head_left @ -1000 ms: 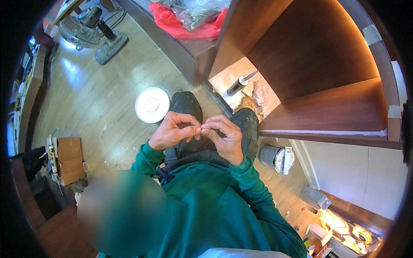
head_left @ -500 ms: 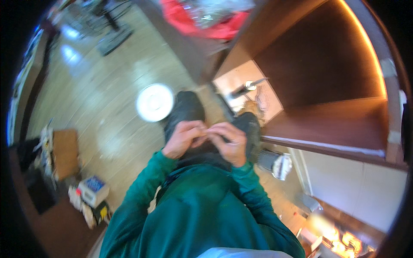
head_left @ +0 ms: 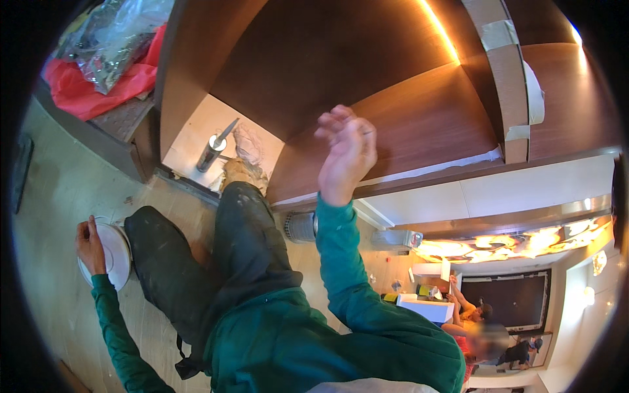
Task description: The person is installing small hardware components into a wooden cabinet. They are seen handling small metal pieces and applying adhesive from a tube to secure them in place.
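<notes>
My left hand (head_left: 90,247) rests on the round white lid (head_left: 118,255) of what looks like a bucket, on the floor beside my left knee. Its fingers lie over the lid's far left edge, partly spread. My right hand (head_left: 347,154) is raised in front of the brown cabinet (head_left: 400,124), fingers loosely bent and slightly blurred, with nothing visible in them. A sealant cartridge (head_left: 211,154) with a long grey nozzle stands on a light board (head_left: 187,144) inside the cabinet's near corner. Beside it lie a crumpled pale sheet (head_left: 247,145) and a tan crumpled piece (head_left: 242,172).
Red plastic (head_left: 105,95) and clear bags (head_left: 108,49) lie on a ledge at the far left. A grey cylindrical container (head_left: 301,226) stands right of my knee. At the lower right, people (head_left: 481,327) are near a white box (head_left: 426,308). A lit strip (head_left: 440,29) edges the cabinet.
My hands, together over my lap before, are now apart: the left reached down to the white lid, the right rose toward the cabinet. The view turned to the right.
</notes>
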`<state>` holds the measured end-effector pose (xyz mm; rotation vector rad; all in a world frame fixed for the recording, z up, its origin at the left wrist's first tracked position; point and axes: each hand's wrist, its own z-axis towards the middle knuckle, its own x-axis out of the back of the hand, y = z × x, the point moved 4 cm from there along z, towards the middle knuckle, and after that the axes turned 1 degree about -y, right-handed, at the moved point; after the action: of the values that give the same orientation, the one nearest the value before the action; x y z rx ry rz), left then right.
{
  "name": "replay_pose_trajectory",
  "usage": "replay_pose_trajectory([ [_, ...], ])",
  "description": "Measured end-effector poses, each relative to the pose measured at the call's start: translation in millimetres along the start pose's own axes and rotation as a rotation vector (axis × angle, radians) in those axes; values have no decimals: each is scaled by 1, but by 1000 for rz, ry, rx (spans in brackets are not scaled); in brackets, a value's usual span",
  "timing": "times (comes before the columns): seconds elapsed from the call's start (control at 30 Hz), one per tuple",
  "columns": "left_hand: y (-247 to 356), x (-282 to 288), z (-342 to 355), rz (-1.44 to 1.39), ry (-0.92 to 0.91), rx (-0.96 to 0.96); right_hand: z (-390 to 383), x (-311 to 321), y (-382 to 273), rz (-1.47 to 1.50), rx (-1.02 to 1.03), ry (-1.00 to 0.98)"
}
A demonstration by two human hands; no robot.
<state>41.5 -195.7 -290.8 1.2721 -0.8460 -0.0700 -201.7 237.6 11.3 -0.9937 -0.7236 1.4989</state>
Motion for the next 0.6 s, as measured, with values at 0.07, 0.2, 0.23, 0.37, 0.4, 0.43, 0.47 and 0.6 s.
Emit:
replay_pose_trajectory([
  [0.07, -10, -1, -1, 207, -28, -58, 29, 5, -7, 52, 70, 159],
  [0.2, -19, -15, -6, 417, 22, -214, 81, 3, -22, 137, 269, 262],
  [0.23, -22, -16, -8, 455, 38, -215, 92, 2, -22, 151, 318, 259],
  [0.37, -6, -17, -8, 559, 52, -264, 115, 3, -15, 157, 253, 330],
  [0.4, -3, -17, -9, 604, 116, -416, 115, 0, -17, 125, 234, 325],
  [0.43, -8, -18, -8, 673, 108, -422, 108, 1, -17, 93, 216, 320],
  [0.47, 5, -18, -9, 621, 124, -528, 100, 3, -20, 56, 204, 319],
  [0.6, 23, -16, -4, 603, -185, -657, 77, 11, -20, 19, 159, 316],
])
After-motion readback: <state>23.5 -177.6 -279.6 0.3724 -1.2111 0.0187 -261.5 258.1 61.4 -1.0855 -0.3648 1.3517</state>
